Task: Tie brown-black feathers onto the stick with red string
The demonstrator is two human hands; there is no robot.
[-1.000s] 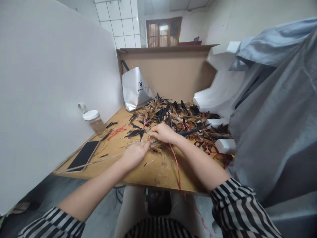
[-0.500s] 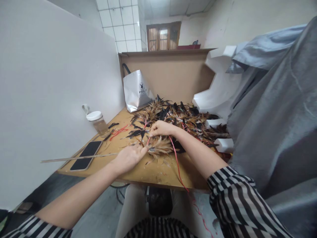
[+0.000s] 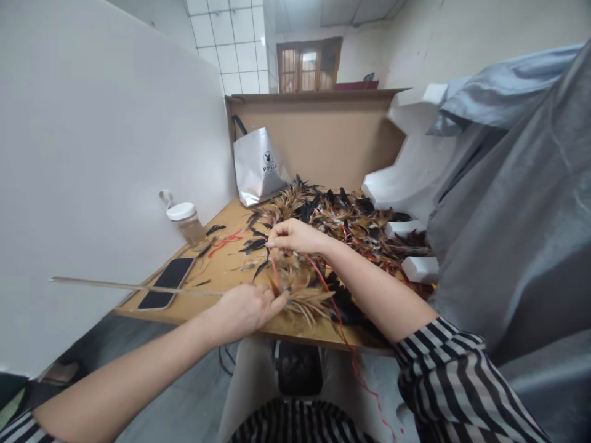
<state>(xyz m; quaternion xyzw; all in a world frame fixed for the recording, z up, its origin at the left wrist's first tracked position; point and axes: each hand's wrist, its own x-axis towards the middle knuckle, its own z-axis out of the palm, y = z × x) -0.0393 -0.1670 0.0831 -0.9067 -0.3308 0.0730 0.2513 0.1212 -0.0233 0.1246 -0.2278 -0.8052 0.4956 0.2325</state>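
Observation:
My left hand (image 3: pixel 247 311) is closed around a thin stick (image 3: pixel 133 286), which sticks out to the left over the phone. At the stick's other end, just right of my fingers, tan feathers (image 3: pixel 307 295) fan out. Above and slightly right, my right hand (image 3: pixel 290 237) pinches a red string (image 3: pixel 274 264), stretched between its fingertips and the feathered end. The string's long tail (image 3: pixel 341 317) drops from under my right hand over the table's front edge toward the floor. Behind my right hand lies a heap of brown and black feathers (image 3: pixel 351 221).
A black-screened phone (image 3: pixel 168 283) lies at the table's left, with a white-lidded jar (image 3: pixel 189 224) behind it. Red string scraps (image 3: pixel 224 242) lie nearby. A silver bag (image 3: pixel 258 172) stands at the back left. White foam (image 3: pixel 420 269) and grey cloth (image 3: pixel 517 203) border the right side.
My right hand has drawn up and left from my left hand, lengthening the taut string. My left hand has moved slightly down and right with the feathered stick, whose free end now sits higher.

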